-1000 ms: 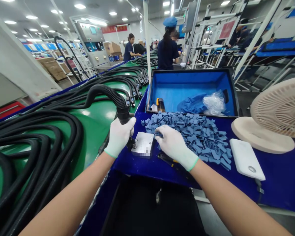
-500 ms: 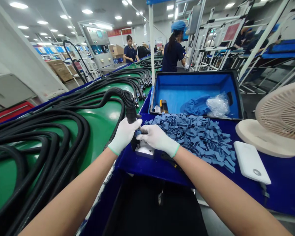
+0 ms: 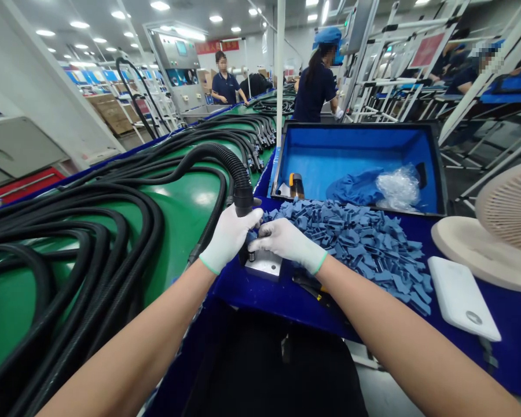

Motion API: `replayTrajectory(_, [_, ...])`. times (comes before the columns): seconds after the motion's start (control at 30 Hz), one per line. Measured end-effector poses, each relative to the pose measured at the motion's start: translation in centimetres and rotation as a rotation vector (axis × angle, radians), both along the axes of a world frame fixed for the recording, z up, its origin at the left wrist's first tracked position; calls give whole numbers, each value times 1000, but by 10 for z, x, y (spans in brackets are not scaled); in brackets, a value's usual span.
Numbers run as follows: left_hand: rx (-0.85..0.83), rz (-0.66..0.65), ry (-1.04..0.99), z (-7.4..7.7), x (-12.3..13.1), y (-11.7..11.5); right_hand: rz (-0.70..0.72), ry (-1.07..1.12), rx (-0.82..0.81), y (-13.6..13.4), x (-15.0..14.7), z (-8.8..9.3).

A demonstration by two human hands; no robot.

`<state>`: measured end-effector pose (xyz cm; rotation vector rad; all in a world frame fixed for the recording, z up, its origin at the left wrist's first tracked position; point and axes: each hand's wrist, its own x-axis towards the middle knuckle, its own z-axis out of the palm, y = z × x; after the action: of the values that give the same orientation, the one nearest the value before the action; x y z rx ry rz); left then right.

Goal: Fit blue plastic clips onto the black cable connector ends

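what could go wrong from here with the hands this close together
The small blue piece between the left hand and right hand could slip, or a fingertip might get pinched, since the gloved fingers crowd together there.

The black hose arches over before dropping into the left hand, so its bend might tug the gripped end off line above the metal block.

The right hand is beside the loose blue pile; a sideways move could scatter pieces.

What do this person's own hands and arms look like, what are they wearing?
The left hand and right hand wear matching plain white gloves, close-fitting, with thin pale green edging at the wrists. Both forearms are bare, with no sleeves in view.
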<state>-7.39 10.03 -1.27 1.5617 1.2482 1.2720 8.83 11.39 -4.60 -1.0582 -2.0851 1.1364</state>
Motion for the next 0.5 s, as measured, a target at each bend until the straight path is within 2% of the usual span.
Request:
replayTrajectory(0.07, [-23,-12,-40,-1,-6,0,-26,-60,25,-2,-1,3])
replayTrajectory(0.13, [-55,30,-54,-5,-21,0,-29,-125,56,-6,-2,7])
replayTrajectory(0.27, [-132,226,-3,-21,-82,-11,-22,-224,122,-13,-2,11])
replayTrajectory(0.4, [-302,332,173,-33,-159,-57,-34,-337,194,-11,-4,3])
replayTrajectory(0.5, [-430,357,342,-30,-205,-105,-40,-433,240,-9,-7,-1])
